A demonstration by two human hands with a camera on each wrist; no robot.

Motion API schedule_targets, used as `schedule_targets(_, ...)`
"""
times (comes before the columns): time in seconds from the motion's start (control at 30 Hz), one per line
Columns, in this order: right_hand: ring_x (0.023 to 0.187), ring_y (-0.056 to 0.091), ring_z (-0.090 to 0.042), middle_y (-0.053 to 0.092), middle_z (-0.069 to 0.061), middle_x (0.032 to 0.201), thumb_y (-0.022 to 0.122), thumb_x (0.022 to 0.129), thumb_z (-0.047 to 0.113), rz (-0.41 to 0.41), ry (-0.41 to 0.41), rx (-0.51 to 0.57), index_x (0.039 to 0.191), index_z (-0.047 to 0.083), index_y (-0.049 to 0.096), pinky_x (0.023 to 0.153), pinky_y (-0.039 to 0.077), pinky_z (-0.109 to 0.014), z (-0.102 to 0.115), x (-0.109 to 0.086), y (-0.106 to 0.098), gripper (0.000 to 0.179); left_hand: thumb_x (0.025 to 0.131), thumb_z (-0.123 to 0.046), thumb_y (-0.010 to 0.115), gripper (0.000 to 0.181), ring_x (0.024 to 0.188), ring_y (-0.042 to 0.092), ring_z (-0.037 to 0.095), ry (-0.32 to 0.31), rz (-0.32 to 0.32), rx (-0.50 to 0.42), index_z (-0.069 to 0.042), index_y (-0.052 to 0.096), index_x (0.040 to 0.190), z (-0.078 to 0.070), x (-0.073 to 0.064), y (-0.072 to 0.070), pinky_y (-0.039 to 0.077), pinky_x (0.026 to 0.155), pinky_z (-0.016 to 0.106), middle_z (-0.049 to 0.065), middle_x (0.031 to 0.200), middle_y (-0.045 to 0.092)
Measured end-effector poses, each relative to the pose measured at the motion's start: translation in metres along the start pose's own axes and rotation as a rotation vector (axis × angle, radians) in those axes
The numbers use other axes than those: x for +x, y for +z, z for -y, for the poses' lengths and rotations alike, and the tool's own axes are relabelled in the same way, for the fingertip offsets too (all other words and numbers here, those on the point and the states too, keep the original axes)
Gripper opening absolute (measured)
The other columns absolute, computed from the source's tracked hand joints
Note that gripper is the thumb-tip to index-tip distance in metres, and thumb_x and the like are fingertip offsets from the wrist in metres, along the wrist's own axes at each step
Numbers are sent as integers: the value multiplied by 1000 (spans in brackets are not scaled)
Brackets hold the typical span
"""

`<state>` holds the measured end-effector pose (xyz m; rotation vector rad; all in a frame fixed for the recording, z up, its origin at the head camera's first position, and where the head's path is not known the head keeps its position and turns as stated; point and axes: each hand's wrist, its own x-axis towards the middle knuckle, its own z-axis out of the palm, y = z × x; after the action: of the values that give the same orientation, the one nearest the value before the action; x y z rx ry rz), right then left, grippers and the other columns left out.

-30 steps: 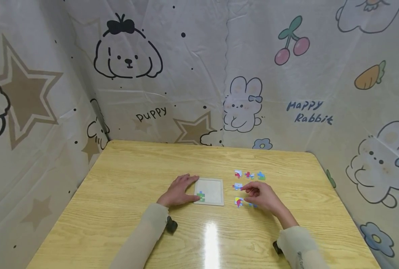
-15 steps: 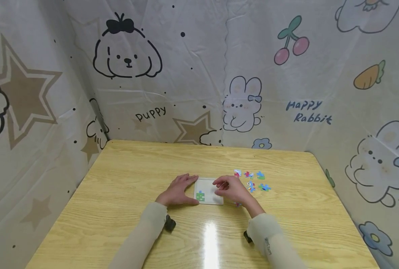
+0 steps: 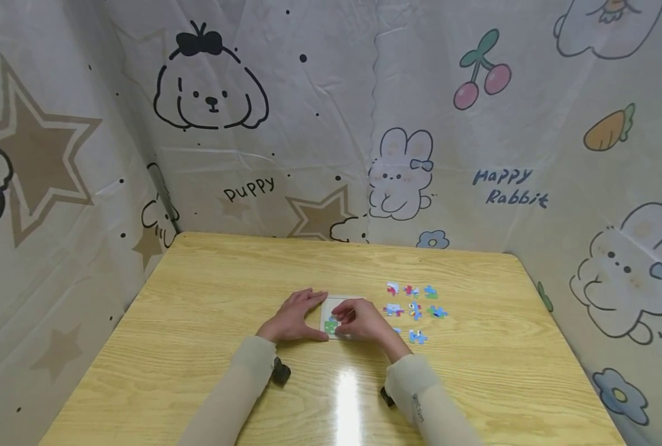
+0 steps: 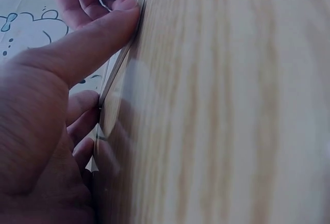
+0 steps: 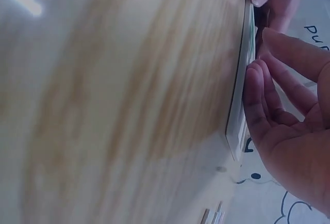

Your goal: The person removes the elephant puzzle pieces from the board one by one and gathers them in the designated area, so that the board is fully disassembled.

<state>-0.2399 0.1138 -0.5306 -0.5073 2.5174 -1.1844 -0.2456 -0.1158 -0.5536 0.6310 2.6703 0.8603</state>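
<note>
A pale square puzzle tray point(image 3: 329, 303) lies on the table in the head view. In its near left corner sits a green puzzle piece point(image 3: 329, 327) with a blue tab. My left hand point(image 3: 290, 319) rests at the tray's left side, index finger by the far corner and thumb point(image 4: 111, 28) along the near edge. Over the tray reaches my right hand point(image 3: 364, 319), its bent fingers and thumb right at the green piece and a little apart. No piece shows between them in the right wrist view, where the tray's edge point(image 5: 237, 126) runs under the fingertips point(image 5: 254, 74).
Several loose puzzle pieces point(image 3: 415, 310) lie in rows right of the tray, one partly behind my right wrist. The wood table point(image 3: 236, 272) ends at a printed cloth wall point(image 3: 319, 148) at the back. Light glares on the table's front point(image 3: 348, 402).
My right hand has travelled left from the loose pieces to the green piece in the tray. My left thumb has slid off that piece to the tray's near edge.
</note>
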Motion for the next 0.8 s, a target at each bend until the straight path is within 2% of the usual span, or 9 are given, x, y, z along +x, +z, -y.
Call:
schedule_targets(0.3, 85, 62, -12, 71, -4, 100, 84, 81, 0, 18, -5, -26, 114, 3, 74, 80, 55, -27, 3, 2, 5, 35, 81, -54, 85, 101, 160, 15, 32, -8, -3, -13, -25, 35, 163, 0, -1, 0, 14, 126, 61, 3, 169, 33)
schedule_targets(0.53, 84, 63, -11, 72, -5, 96, 85, 78, -3, 0, -39, -63, 110, 3, 75, 78, 56, -26, 4, 2, 6, 35, 81, -52, 86, 101, 159, 17, 34, 20, -17, -23, -21, 36, 163, 0, -3, 0, 16, 126, 62, 5, 168, 35)
schedule_targets(0.8, 86, 64, -13, 71, -2, 95, 85, 77, -4, 0, 13, -49, 108, 6, 76, 82, 57, -30, 5, 4, 6, 33, 81, -53, 86, 100, 160, 16, 33, 20, -15, -10, -23, 36, 163, 1, -2, 1, 15, 126, 61, 4, 168, 35)
